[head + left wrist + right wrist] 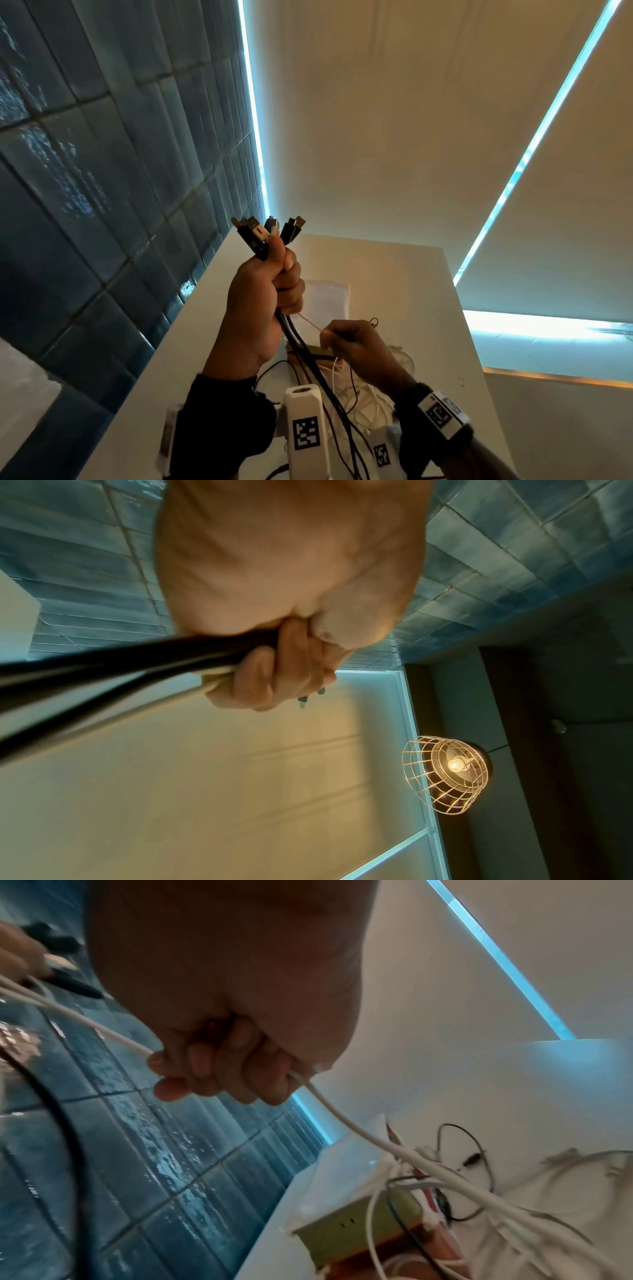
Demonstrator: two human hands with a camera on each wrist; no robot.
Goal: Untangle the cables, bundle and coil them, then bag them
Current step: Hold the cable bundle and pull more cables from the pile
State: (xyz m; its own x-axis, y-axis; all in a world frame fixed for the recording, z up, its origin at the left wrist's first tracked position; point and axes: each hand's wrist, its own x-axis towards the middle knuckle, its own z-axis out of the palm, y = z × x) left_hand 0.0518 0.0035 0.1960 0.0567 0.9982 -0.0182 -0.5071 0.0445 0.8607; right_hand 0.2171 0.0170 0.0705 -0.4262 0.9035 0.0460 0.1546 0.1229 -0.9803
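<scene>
My left hand (270,287) is raised above the white table (404,274) and grips a bundle of black and white cables (298,339), with the connector ends (267,231) fanning out above the fist. In the left wrist view the fingers (274,674) wrap round the dark cables (137,664). Lower and to the right, my right hand (346,339) grips a thin white cable (310,322) that runs taut up to the left fist. The right wrist view has that white cable (359,1131) passing through the curled fingers (219,1069) down to a tangle on the table.
A clear plastic bag (327,299) lies flat on the table behind the hands. A green and orange box (359,1231) sits among loose white and black cables (479,1191). Blue wall tiles (102,205) border the table's left edge. A wire-caged lamp (448,775) hangs overhead.
</scene>
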